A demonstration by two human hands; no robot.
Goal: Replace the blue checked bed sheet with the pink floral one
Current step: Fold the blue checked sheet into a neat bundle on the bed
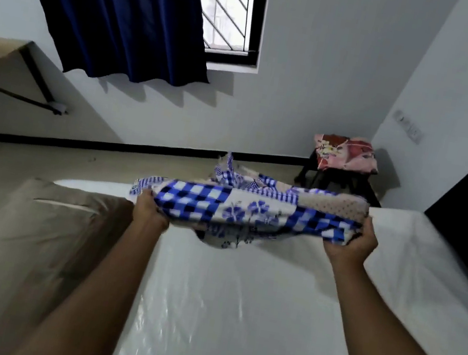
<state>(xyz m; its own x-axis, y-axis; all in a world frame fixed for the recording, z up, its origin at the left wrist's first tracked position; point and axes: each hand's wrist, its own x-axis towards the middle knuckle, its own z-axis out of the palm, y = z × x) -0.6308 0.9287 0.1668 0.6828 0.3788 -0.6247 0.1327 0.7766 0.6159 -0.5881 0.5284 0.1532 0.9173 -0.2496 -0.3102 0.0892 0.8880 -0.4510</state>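
Both arms reach out over the bed, and the blue checked sheet (239, 209) hangs bunched between the two hands, lifted clear of the mattress (234, 317) near its far edge. The left hand (150, 210) grips the left end of the bundle, its fingers (146, 195) curled into the cloth. The right hand (350, 244) grips the right end, thumb on top and the other fingers hidden under the folds. A loose flap of the sheet droops from the middle toward the mattress, and another tail of it sticks up behind the bundle.

The mattress is bare and white under a shiny clear plastic cover. A tan pillow (31, 236) lies along its left edge, just beside the left forearm.

The pink floral sheet (346, 154) sits folded on a dark stool (334, 180) on the floor beyond the far right corner of the bed, in the corner of the room and well apart from both hands. A dark blue curtain (116, 2) hangs over most of a barred window (230, 6) on the far wall
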